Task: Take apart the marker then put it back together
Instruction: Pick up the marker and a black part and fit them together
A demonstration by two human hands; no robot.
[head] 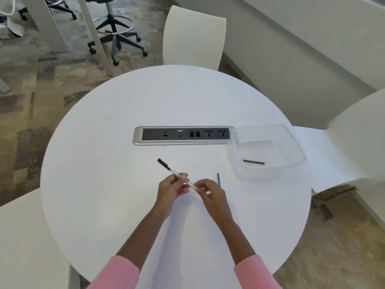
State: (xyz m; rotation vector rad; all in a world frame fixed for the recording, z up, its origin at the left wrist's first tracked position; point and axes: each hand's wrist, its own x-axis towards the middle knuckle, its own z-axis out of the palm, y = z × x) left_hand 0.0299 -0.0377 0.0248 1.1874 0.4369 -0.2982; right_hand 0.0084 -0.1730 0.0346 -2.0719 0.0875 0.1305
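Note:
A thin white marker (172, 171) with a black cap at its far left end is held above the round white table (116, 126). My left hand (169, 189) pinches its barrel near the middle. My right hand (209, 193) grips the near right end of the barrel, and that end is hidden by my fingers. A short dark rod (218, 179), a marker part, lies on the table just right of my right hand. Another dark rod (253, 162) lies inside the clear plastic container (295, 142).
A silver and black socket strip (183, 135) is set into the table's middle, touching the container's left corner. White chairs stand at the far side (193, 36), the right (354, 142) and the near left (25, 236). A wheeled stool (116, 32) is beyond.

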